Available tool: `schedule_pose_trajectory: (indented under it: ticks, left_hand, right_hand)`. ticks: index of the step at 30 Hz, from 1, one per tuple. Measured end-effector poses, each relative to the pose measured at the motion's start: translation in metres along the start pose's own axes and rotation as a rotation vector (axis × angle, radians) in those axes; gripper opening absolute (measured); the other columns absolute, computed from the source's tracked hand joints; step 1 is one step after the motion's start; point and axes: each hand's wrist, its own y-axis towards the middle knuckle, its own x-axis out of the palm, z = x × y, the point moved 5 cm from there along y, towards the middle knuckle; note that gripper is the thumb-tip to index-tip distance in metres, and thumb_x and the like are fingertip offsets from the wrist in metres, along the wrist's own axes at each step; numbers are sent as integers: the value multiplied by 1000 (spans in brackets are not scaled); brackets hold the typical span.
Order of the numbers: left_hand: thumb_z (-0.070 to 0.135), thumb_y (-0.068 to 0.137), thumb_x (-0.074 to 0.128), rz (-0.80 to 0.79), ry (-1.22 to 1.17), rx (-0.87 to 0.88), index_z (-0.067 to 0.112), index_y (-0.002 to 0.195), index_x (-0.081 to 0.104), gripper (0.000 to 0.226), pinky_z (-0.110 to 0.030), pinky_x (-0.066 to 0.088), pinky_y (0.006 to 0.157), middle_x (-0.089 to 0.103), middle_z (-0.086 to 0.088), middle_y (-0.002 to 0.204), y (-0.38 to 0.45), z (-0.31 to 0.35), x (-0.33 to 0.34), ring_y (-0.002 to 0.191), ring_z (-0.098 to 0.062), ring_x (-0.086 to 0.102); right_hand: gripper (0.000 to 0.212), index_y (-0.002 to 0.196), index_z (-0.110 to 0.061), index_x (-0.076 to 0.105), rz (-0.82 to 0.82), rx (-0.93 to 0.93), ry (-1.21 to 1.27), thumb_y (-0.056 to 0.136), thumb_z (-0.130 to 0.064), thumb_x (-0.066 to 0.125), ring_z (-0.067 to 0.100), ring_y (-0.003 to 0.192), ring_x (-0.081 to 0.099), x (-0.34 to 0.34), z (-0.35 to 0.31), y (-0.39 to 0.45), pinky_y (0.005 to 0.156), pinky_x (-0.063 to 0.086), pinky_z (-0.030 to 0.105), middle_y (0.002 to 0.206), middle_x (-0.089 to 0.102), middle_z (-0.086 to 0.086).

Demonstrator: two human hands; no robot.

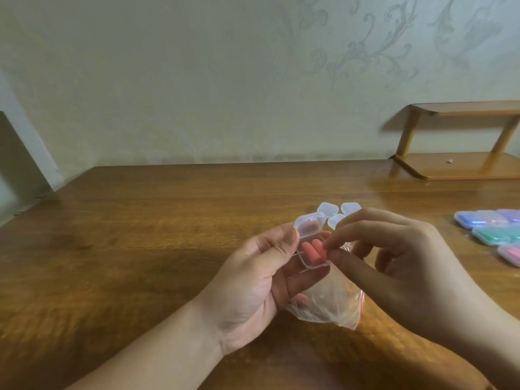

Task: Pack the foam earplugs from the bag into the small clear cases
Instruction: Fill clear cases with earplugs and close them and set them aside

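My left hand point(264, 277) grips a small clear case point(308, 240) with its lid tipped up and away from me. Two pink foam earplugs point(311, 253) lie in the case's base. My right hand point(394, 260) pinches the nearer earplug at the case's right edge with thumb and forefinger. A clear plastic bag point(329, 302) with a red zip strip hangs below the case, under both hands, partly held by my left fingers. Three empty clear cases point(337, 213) lie on the table just behind my hands.
A wooden table point(140, 235) runs to a pale papered wall. Several closed cases point(492, 229) holding blue, green, purple and pink earplugs lie at the right edge. A small two-tier wooden shelf point(461, 142) stands at the back right.
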Motion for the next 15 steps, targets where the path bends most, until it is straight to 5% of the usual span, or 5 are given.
schedule_pose_trajectory:
  ticks: [7,10,15]
  left_hand:
    - [35,95,54,21,-82,-30,1,115,70,43,-36,60,84,68,-24,117,1,2,-3,103,-28,68]
    - [17,88,62,29,-27,-9,2,111,72,30,-35,61,81,66,-28,120,2,3,-4,109,-33,67]
    - [-2,84,64,12,225,124,11,123,64,41,-31,59,84,71,-11,118,0,8,1,107,-26,69]
  right_hand:
    - [5,88,-30,73,71,22,16,86,-34,70,10,71,64,-8,1,1,52,42,9,84,67,-16]
    - [9,87,-29,73,103,53,-3,83,-34,67,8,71,65,-12,3,1,50,46,14,80,68,-18]
    - [4,83,-32,71,112,95,41,81,-30,68,12,64,64,-8,6,-1,48,45,16,76,68,-21]
